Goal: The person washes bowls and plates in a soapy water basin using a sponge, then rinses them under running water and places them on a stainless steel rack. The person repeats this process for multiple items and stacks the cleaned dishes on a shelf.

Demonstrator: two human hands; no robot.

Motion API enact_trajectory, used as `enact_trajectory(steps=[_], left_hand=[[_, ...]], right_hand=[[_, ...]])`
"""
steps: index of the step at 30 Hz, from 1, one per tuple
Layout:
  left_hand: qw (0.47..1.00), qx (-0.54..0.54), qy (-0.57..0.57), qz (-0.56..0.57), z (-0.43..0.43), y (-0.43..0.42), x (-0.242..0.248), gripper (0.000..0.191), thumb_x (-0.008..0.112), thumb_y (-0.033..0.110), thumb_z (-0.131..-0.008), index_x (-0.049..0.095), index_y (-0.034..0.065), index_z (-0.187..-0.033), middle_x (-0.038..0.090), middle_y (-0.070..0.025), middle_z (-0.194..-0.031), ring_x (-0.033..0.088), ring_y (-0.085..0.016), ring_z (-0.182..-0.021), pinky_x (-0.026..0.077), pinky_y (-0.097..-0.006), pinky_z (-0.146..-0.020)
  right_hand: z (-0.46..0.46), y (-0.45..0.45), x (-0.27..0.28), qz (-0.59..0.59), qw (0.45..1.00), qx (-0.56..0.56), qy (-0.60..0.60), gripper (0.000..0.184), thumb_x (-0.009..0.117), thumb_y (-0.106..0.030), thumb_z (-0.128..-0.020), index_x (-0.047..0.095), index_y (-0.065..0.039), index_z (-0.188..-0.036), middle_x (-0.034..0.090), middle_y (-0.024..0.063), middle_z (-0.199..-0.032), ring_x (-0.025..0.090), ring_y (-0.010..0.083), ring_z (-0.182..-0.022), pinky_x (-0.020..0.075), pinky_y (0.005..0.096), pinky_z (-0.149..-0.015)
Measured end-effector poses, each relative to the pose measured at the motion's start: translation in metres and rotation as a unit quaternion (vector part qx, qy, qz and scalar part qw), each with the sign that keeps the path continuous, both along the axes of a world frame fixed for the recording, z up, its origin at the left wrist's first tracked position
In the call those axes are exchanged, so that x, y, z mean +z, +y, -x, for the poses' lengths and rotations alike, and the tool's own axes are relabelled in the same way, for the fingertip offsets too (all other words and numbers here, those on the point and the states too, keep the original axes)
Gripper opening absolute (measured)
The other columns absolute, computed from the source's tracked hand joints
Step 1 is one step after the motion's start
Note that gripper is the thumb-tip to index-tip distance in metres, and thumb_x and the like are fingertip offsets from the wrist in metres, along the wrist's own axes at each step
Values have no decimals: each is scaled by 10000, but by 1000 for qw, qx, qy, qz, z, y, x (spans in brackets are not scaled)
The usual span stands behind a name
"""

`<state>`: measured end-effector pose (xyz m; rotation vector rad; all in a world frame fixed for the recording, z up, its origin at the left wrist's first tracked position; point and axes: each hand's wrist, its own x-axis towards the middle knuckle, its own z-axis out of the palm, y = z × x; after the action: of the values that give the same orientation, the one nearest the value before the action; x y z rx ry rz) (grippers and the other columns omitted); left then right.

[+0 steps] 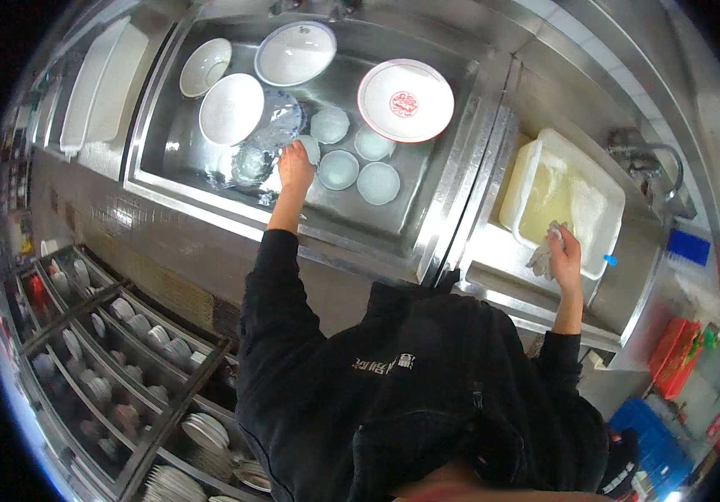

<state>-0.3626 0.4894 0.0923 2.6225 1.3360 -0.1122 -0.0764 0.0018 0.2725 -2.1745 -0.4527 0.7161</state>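
In the large steel sink (pixel 385 241), my left hand (pixel 296 169) has its fingers bent over the edge of a small pale dish (pixel 308 150) in the water. Several more small dishes (pixel 338 170) lie in the water to its right. Above my left hand, a blue-patterned dish (pixel 283 113) shows blurred under rippling water. My right hand (pixel 565 256) is closed around a crumpled grey cloth (pixel 543 258) at the near side of a white plastic tub (pixel 614 207) holding yellowish liquid.
White bowls (pixel 232 109) and a plate with a red emblem (pixel 405 100) are also in the large sink. A faucet (pixel 655 150) overhangs the right basin. Racks of stacked dishes (pixel 174 483) stand lower left. A red crate (pixel 673 357) and blue crate (pixel 651 433) sit lower right.
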Motion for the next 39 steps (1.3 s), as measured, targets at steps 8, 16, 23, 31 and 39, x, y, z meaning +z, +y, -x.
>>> enact_trajectory(steps=[8, 16, 23, 31, 39], left_hand=[[875, 9, -457, 156, -91, -129, 63, 175, 452, 81, -888, 595, -5, -838, 621, -119, -752, 578, -222, -678, 454, -336, -651], [746, -159, -366, 532, -262, -348, 56, 122, 553, 94, -874, 579, -7, -939, 631, -85, -842, 617, -154, -788, 482, -267, -717], [902, -52, -87, 419, -391, -470, -115, 534, 688, 343, -723, 539, -23, -1082, 636, -147, -921, 623, -312, -787, 477, -410, -744], [866, -59, -20, 497, -412, -475, -177, 394, 587, 318, -812, 576, 12, -1060, 625, -124, -962, 591, -265, -871, 454, -395, -794], [843, -255, 59, 469, -402, -473, 11, 309, 486, 294, -901, 614, 48, -1039, 613, -102, -1003, 559, -218, -954, 431, -380, -845]], right_hand=[[-6, -59, -12, 95, 988, 120, -29, 405, 548, -333, -847, 597, 20, -1038, 610, 221, -1024, 570, 352, -946, 435, 382, -849], [-38, -148, -7, 148, 987, 38, -43, 377, 566, -362, -818, 607, -10, -949, 617, 212, -900, 573, 382, -871, 457, 409, -755], [-57, -240, -23, 139, 988, -44, -59, 287, 559, -310, -826, 591, -58, -959, 600, 179, -700, 592, 340, -696, 466, 397, -642], [-77, -300, -25, 90, 994, -61, 26, 245, 562, -286, -829, 583, -54, -905, 569, 190, -670, 557, 364, -663, 426, 421, -599], [-117, -238, -85, 123, 979, 99, -130, 176, 578, -221, -809, 568, -98, -934, 575, 149, -719, 577, 333, -701, 453, 426, -601]])
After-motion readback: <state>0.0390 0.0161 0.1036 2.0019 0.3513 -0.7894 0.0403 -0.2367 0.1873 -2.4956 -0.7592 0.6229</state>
